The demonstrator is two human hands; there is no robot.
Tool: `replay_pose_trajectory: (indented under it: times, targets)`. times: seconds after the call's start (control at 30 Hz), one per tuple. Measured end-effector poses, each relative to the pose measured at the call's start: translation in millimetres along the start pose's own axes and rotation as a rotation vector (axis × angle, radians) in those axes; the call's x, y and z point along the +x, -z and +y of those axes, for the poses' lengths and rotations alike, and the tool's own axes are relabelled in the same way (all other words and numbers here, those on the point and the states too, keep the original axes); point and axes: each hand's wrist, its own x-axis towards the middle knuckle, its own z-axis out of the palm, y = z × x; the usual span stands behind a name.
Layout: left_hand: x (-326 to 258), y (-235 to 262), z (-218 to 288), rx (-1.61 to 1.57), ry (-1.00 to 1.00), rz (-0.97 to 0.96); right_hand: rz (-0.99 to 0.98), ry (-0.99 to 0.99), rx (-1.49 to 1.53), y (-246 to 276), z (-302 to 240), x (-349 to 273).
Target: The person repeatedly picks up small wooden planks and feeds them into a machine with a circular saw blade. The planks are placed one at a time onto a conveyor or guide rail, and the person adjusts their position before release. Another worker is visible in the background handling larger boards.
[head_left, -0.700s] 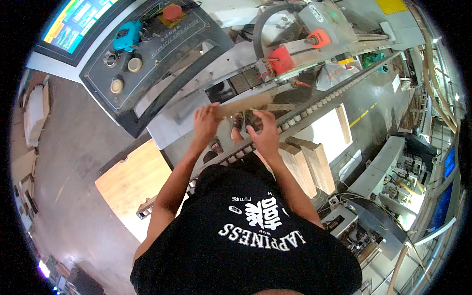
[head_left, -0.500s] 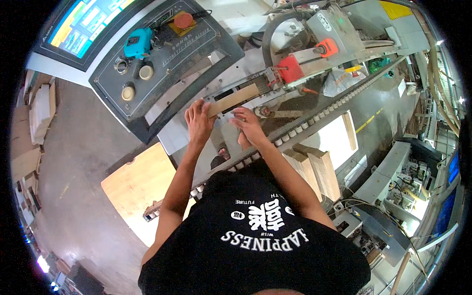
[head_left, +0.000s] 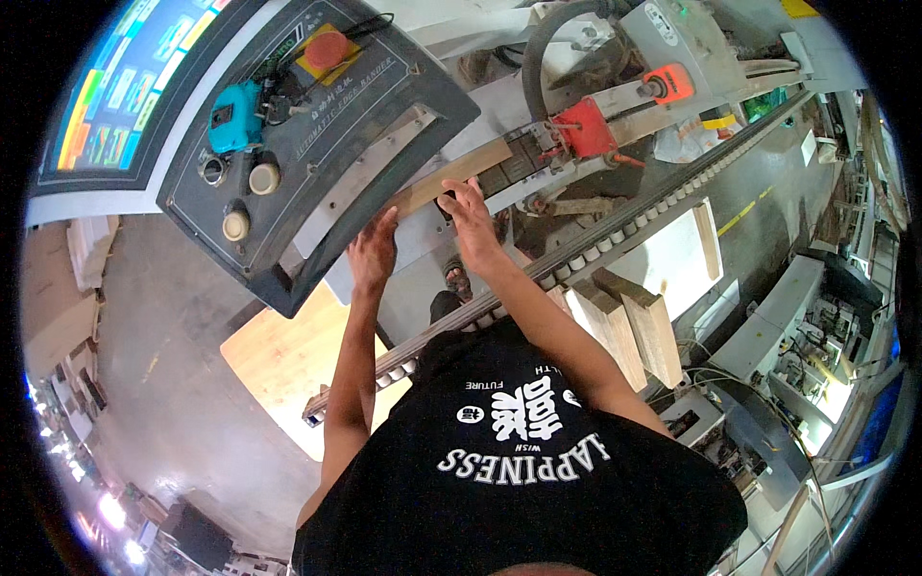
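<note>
A narrow light-brown wooden strip [head_left: 488, 159] lies on the machine bed beside the control panel, its far end close to a dark segmented track [head_left: 514, 168]. My left hand [head_left: 373, 254] has its fingers closed against the near end of the strip. Farther along, my right hand [head_left: 471, 223] holds the strip's near edge, index finger and thumb a little apart. The underside of the strip is hidden. Past its far end stands a red block-shaped machine part [head_left: 586, 128].
The control panel [head_left: 317, 125] carries a red button [head_left: 327, 50], pale knobs and a teal device [head_left: 233, 117]. A roller rail [head_left: 586, 252] crosses between my body and the machine. Thick boards [head_left: 642, 331] stand at right; a light wooden panel [head_left: 279, 355] is at left.
The strip has slid toward the red machine part and now lies alongside the panel. My right hand has moved from beside the strip onto it; my left hand follows at its near end.
</note>
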Motion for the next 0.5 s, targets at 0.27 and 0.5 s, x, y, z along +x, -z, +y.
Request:
replay_pose_trajectory:
  times: [0.27,0.5]
  targets:
    - [17,-10,24,-0.017,-0.022,-0.059,-0.109,0.097,-0.014,21,-12,16]
    - [48,-30,67,0.015,-0.094,-0.024,-0.04,0.13,-0.065,65,-27,40]
